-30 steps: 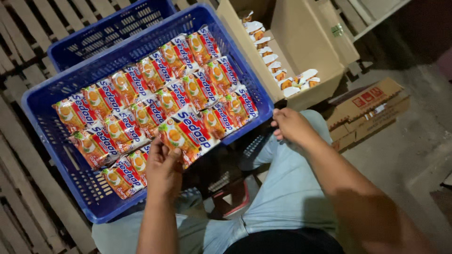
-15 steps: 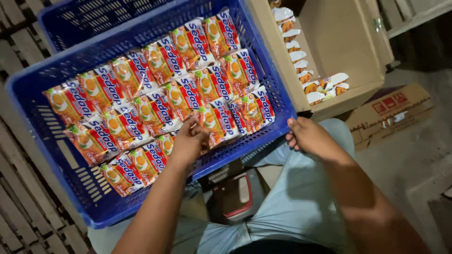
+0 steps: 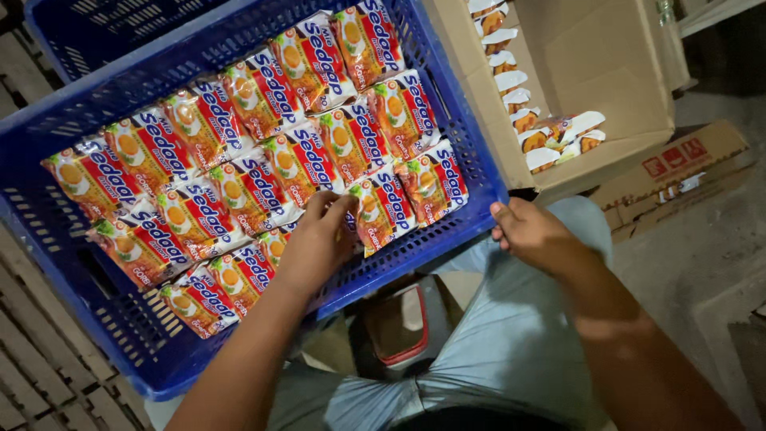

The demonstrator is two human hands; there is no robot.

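A dim storeroom floor of slatted wooden pallets (image 3: 32,375) carries the work; on it rests a blue plastic crate (image 3: 120,335), and a 2nd blue crate (image 3: 104,32) sits just behind it. The noodle packets (image 3: 239,152) lie flat in the front crate in 3 overlapping rows, red and orange faces up. The left hand (image 3: 315,243) is inside the crate at the near row, fingers curled down onto a packet (image 3: 375,211), pressing rather than pinching it as far as I can judge. The right hand (image 3: 535,235) rests loosely curled and empty on the crate's near right corner, steadying it.

To seat a packet well, it looks best to slide it flat until its edge tucks under its neighbour, keeping the row straight; pushing hard would likely crush the brittle contents.

Open room in the crate remains at the near left corner; the near wall stands close to the left wrist. An open cardboard box (image 3: 606,72) with more packets (image 3: 558,136) stands just right of the crate, within easy reach; a flattened carton (image 3: 678,168) lies beyond it.
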